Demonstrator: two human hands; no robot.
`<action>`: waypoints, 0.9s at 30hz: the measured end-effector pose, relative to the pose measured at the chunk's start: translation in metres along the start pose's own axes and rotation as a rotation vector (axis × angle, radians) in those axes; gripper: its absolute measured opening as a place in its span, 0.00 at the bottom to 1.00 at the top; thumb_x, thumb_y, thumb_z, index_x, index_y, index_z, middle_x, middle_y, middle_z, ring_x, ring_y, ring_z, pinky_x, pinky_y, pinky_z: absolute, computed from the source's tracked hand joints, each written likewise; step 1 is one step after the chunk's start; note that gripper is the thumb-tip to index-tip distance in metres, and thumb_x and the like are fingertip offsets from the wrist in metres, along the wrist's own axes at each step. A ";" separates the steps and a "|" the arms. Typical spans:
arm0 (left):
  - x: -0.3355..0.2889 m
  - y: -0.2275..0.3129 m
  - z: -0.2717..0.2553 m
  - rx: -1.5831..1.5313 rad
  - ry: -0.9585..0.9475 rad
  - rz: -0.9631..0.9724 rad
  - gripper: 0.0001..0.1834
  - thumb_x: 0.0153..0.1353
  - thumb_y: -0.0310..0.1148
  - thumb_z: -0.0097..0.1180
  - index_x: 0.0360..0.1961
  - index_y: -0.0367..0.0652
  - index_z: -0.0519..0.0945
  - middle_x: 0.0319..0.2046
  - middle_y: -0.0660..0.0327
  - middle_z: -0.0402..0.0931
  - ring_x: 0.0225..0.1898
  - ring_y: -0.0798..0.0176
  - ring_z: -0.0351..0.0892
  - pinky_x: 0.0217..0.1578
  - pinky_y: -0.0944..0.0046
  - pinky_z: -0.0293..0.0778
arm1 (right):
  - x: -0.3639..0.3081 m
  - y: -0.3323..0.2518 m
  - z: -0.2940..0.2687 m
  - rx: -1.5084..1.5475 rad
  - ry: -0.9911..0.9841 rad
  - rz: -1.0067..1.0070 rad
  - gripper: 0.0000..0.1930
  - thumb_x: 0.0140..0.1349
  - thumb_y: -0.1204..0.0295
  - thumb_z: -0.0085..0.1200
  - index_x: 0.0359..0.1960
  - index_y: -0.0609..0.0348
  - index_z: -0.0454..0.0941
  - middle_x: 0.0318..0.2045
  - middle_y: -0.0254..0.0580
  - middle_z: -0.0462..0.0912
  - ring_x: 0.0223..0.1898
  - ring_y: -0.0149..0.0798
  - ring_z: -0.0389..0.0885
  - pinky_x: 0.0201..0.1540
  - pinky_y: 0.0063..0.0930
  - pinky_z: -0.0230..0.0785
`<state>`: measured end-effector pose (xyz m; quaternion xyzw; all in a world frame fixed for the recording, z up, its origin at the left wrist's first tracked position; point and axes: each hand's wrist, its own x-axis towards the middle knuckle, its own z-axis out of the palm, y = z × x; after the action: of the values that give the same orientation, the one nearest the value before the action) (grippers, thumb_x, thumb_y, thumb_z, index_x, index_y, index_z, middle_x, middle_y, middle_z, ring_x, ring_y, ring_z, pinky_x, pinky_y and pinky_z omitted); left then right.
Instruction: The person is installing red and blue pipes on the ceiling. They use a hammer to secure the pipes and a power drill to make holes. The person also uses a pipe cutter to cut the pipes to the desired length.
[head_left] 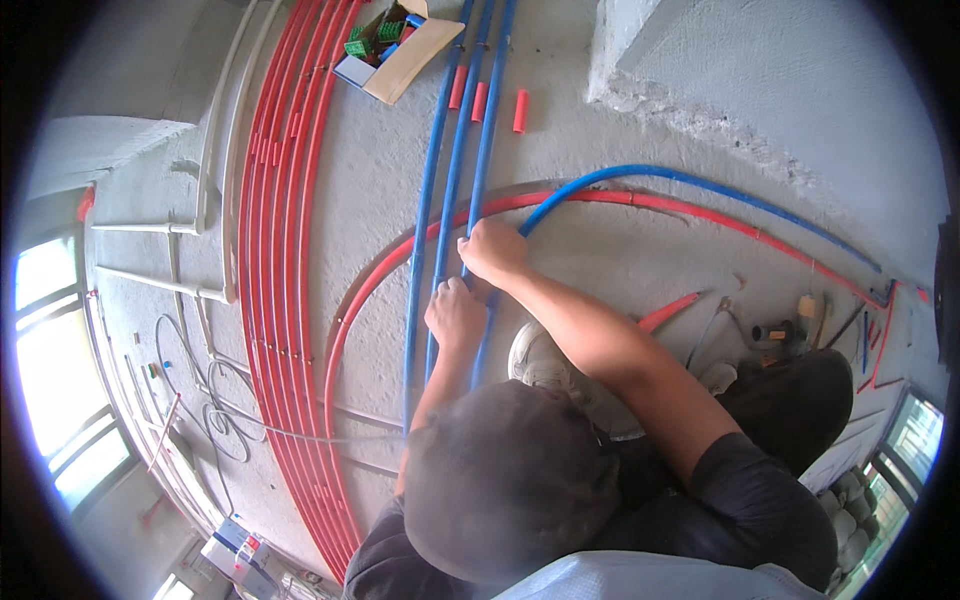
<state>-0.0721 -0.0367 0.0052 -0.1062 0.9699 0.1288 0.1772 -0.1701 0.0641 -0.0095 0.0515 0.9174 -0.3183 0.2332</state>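
Three blue pipes [418, 300] run side by side along the grey floor, and one bends away to the right as a long blue curve [650, 171]. My left hand [456, 316] is closed over the middle blue pipe. Just above and to its right, my right hand [494, 252] is closed with curled fingers on the right blue pipe, where the curve begins. The fingertips of both hands are partly hidden, so any small part between them cannot be made out. A red pipe [370, 284] arcs across the blue pipes close to my hands.
A row of red pipes [283, 200] lies to the left. An opened cardboard box [412, 58] stands at the top, near a short red sleeve [521, 111]. My shoe [540, 358] and dark-clad knee [510, 480] are close below; tools and fittings [775, 332] lie at right.
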 end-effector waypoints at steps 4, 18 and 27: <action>0.000 -0.001 0.001 -0.013 0.001 0.004 0.10 0.64 0.35 0.59 0.38 0.38 0.79 0.42 0.47 0.84 0.47 0.42 0.85 0.48 0.45 0.79 | -0.002 0.000 -0.004 -0.014 -0.048 -0.014 0.21 0.69 0.55 0.59 0.36 0.64 0.88 0.39 0.61 0.89 0.42 0.62 0.89 0.46 0.55 0.81; -0.052 -0.028 -0.007 -0.441 0.402 -0.023 0.04 0.63 0.29 0.67 0.36 0.39 0.88 0.34 0.52 0.84 0.35 0.46 0.85 0.39 0.52 0.79 | 0.030 0.124 -0.129 -0.028 0.123 0.110 0.18 0.66 0.55 0.62 0.34 0.58 0.89 0.30 0.52 0.90 0.38 0.55 0.90 0.43 0.50 0.79; -0.055 -0.036 0.009 -0.453 0.351 -0.027 0.05 0.62 0.28 0.68 0.36 0.39 0.87 0.32 0.53 0.84 0.34 0.47 0.84 0.38 0.53 0.79 | 0.003 0.134 -0.116 0.341 -0.022 0.288 0.19 0.71 0.57 0.59 0.30 0.62 0.85 0.21 0.41 0.87 0.19 0.35 0.84 0.25 0.34 0.76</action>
<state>-0.0103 -0.0591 0.0102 -0.1766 0.9308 0.3194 -0.0201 -0.1859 0.2406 -0.0061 0.2171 0.8309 -0.4328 0.2741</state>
